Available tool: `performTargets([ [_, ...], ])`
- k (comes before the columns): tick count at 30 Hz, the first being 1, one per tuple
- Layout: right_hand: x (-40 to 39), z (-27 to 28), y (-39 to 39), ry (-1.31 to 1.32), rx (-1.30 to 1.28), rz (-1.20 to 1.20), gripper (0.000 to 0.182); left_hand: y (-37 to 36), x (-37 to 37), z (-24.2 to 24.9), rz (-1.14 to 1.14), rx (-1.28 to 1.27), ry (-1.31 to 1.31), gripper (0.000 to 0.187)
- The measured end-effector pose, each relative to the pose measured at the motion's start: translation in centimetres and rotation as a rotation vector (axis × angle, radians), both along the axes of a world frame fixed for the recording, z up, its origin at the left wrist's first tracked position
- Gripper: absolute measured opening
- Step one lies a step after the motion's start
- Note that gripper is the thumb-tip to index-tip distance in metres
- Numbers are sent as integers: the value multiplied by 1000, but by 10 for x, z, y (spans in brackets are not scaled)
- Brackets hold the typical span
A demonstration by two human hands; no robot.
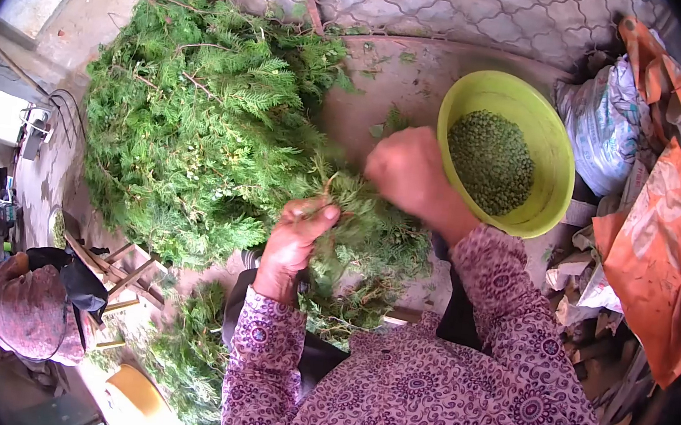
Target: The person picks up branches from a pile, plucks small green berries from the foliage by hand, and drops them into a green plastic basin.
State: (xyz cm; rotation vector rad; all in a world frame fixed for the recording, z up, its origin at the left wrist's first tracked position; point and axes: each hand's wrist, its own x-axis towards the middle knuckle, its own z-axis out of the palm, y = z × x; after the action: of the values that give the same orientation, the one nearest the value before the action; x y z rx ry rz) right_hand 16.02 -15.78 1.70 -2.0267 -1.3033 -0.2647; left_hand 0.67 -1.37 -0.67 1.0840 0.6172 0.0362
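My left hand (297, 237) is closed round the stem of a leafy green sprig (350, 205), thumb pressed on it. To the right of the sprig, my right hand (406, 165) is curled and smeared by motion beside the rim of a yellow-green basin (562, 162); whether anything is between its fingers cannot be made out. Many small round green pieces (489, 158) lie inside the basin. A large heap of green branches (201, 113) fills the ground left of my hands, and more sprigs lie below them.
Orange sacking (659, 257) and a white sack (602, 125) stand at the right. Wire mesh (464, 8) runs along the top. At the lower left are a wooden frame (128, 272), a yellow container (137, 391) and more branches (194, 355).
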Motion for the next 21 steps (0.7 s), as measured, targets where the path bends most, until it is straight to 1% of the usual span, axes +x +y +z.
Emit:
performTargets([
  [1,14,-3,-7,31,-1,-192,17,5,-4,23,-115,-45,-56,32],
  [2,28,-5,-15,60,-2,-382,20,15,-6,14,-120,-124,-245,23],
  [4,48,10,-40,168,-131,-651,22,22,-8,31,197,-137,-182,18],
  [5,57,16,-53,196,-171,-744,24,35,-11,25,187,-341,-356,19],
  [6,66,19,-67,225,-211,-840,26,45,-14,16,191,-307,-500,17],
  [8,85,13,-95,268,-158,-938,27,57,-11,14,174,-453,-640,15],
  [9,89,4,-103,265,-159,-935,27,58,-10,23,216,-403,-645,17],
  [10,93,-6,-107,109,-187,-963,31,67,-6,17,42,-485,-865,17],
  [11,96,-15,-110,-49,-213,-988,40,71,-8,15,67,-486,-864,18],
  [12,96,-17,-108,-50,-213,-988,40,72,-9,21,91,-488,-862,18],
  [14,95,-19,-101,-63,-258,-963,55,77,-9,19,90,-465,-890,20],
  [15,92,-14,-95,-66,-257,-958,55,79,-9,19,92,-442,-918,25],
  [17,84,-5,-80,481,-343,-718,61,78,-6,20,60,-424,-962,25],
  [18,73,0,-68,639,-263,-544,61,78,-5,20,21,-408,-1001,25],
  [19,59,3,-53,793,-181,-368,62,78,-6,21,42,-427,-970,35],
  [20,49,-3,-38,803,-111,-196,63,78,-5,19,43,-428,-967,35],
  [21,39,-1,-25,917,-72,-69,66,80,-3,16,12,-400,-1028,41],
])
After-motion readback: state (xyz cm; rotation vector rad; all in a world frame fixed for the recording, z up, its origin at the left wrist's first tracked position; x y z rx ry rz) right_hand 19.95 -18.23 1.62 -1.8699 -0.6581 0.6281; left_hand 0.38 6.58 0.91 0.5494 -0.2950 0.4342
